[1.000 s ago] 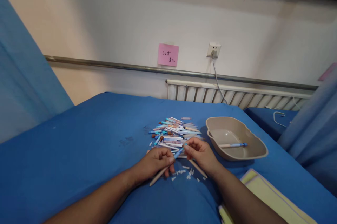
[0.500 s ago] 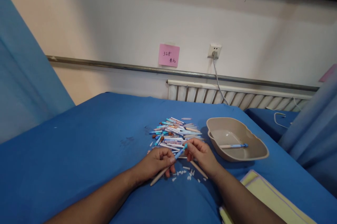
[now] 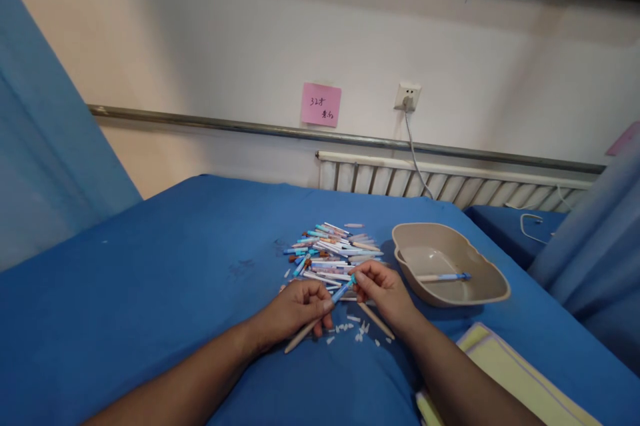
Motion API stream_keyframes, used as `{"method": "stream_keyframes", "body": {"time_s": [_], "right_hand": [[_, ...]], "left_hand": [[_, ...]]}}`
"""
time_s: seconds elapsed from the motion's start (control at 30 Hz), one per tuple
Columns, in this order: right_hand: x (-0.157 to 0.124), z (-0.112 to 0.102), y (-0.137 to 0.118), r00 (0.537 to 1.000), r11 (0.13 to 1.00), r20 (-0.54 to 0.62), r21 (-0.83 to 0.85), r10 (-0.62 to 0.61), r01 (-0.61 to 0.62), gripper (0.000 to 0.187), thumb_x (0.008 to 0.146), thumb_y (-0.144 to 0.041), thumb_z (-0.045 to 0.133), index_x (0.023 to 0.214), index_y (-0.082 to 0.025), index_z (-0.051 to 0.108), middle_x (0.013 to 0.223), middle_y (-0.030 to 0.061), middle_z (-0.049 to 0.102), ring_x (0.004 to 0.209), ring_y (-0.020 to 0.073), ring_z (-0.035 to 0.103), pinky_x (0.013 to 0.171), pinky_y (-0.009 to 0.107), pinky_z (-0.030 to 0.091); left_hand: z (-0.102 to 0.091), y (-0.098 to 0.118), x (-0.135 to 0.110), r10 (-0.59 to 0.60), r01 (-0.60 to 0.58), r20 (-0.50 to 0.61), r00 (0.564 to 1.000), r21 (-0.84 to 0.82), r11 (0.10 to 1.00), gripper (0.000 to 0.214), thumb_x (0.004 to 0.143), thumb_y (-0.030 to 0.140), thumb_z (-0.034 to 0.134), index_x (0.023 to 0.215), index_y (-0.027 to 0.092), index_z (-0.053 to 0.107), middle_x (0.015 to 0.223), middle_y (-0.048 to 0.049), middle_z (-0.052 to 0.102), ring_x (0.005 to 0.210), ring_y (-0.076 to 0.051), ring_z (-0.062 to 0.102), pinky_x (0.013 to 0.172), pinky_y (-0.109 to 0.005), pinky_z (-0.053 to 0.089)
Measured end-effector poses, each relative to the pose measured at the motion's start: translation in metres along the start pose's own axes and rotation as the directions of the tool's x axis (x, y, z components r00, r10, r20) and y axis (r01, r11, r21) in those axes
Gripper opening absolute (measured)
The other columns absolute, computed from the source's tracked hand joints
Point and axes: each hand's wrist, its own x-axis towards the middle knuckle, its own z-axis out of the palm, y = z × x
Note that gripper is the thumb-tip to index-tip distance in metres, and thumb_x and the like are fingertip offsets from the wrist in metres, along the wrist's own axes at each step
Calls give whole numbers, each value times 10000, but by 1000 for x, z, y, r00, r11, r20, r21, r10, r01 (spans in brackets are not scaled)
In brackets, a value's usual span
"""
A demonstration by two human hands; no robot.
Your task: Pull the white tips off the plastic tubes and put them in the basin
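My left hand (image 3: 303,309) is closed round a slanting pen (image 3: 342,293) with a blue upper part and a beige lower barrel that sticks out below my fingers. At the pen's upper right end, the fingertips of my right hand (image 3: 383,294) pinch its teal tip, partly hiding it. Under the right hand lies a loose beige barrel (image 3: 378,321). Several small white pieces (image 3: 361,333) are scattered on the cloth just in front of both hands. Behind them is a heap of pen parts (image 3: 335,249) in white, blue, teal, beige and brown.
A beige basin (image 3: 450,301) at the right has one beige-and-blue pen (image 3: 445,277) inside. Yellow folded cloth (image 3: 515,373) lies near my right forearm. Blue cloth (image 3: 165,266) covers the table. Behind it are a radiator (image 3: 380,179) and a plugged-in socket (image 3: 408,97).
Almost nothing differs. Both hands keep hold of the same pen in the same place, with only a very slight shift of the right fingers at the teal tip.
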Motion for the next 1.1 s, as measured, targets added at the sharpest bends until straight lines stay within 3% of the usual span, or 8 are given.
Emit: {"method": "stream_keyframes", "body": {"time_s": [0.6,0.83,1.1], "right_hand": [[-1,1,-3,1000,992,-19,-127,14,-16,423,724,-577,598,594,-189,492,480,-43,520,418,91,447,461,225,354],[-1,-1,0,999,991,30,-132,39,-34,454,774,-612,510,624,-184,523,539,-25,558,441,104,498,474,235,377],[-2,-2,6,995,995,32,5,96,-96,559,782,-707,372,774,-182,563,610,8,591,478,134,536,472,254,371]], "left_hand": [[0,2,0,0,-1,18,1000,9,1000,378,733,504,642,763,150,514,670,-10,667,504,-90,567,482,-191,421],[-1,0,2,1,-2,17,1000,22,1000,379,740,510,628,764,147,521,667,-8,663,506,-94,569,482,-197,414],[-1,-2,2,2,-2,10,1000,13,1000,396,722,524,640,765,149,522,665,-10,660,510,-102,574,482,-203,417]]}}
